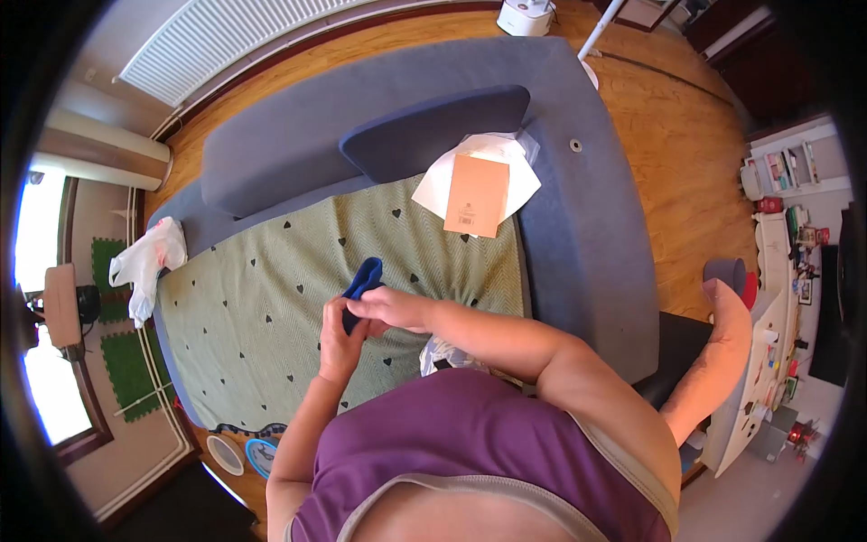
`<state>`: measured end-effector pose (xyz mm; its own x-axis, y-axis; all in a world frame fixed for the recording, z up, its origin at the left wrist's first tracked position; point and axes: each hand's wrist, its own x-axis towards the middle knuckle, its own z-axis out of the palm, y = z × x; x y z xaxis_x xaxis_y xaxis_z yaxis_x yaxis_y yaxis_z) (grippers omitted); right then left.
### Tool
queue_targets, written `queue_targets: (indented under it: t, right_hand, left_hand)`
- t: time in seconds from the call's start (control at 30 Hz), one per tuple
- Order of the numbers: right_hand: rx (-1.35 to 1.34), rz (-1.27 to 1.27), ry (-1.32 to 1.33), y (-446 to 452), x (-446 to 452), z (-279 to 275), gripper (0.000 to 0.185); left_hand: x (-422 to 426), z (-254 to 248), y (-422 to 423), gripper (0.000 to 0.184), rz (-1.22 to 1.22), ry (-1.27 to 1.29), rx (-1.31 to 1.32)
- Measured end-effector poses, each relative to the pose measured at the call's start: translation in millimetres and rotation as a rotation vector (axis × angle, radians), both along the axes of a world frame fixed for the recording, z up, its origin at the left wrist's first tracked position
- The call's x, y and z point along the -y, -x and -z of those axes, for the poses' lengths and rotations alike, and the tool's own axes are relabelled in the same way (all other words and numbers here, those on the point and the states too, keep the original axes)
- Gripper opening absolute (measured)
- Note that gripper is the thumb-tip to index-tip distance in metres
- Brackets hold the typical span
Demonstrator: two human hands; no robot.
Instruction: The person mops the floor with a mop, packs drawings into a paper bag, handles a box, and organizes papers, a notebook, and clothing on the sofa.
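A folded dark blue cloth [366,274], which might be a sock, is pinched between my two hands above the green cover. My left hand [340,341] grips its lower part, with thumb and fingers closed. My right hand [390,308] reaches in from the right, its fingers pressed together on the middle of the cloth. The upper end sticks out beyond my fingers; part of the rest is hidden by them. Beneath both hands lies the green cover [271,294] with small dark hearts, spread over the grey sofa [596,226].
White sheets [433,190] and a brown cardboard piece [477,194] lie beyond my hands, by a dark blue cushion [433,131]. A white plastic bag [153,262] rests at the sofa's left end. Close to my body is a partly hidden patterned item [442,355]. A bare limb [713,361] extends at right.
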<state>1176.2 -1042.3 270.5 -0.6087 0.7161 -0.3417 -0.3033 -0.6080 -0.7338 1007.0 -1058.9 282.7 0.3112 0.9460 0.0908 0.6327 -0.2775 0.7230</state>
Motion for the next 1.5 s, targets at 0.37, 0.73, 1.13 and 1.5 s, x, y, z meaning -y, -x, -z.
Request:
queue_targets:
  t: [0.37, 0.73, 1.13, 1.5]
  right_hand:
    - [0.971, 1.380, 0.371, -232, -39, 269, 0.084]
    - [1.061, 1.099, -0.118, -260, -98, 272, 0.042]
    - [1.310, 0.973, 0.079, -214, -84, 281, 0.056]
    - [0.600, 0.955, 0.408, -118, 32, 236, 0.026]
  left_hand:
    - [11, 43, 10, 0.018, -0.155, 0.571, 0.014]
    - [20, 54, 8, 0.018, -0.126, 0.569, -0.051]
    - [19, 60, 0, 0.021, -0.097, 0.634, -0.020]
    - [19, 75, 10, 0.016, -0.059, 0.647, 0.103]
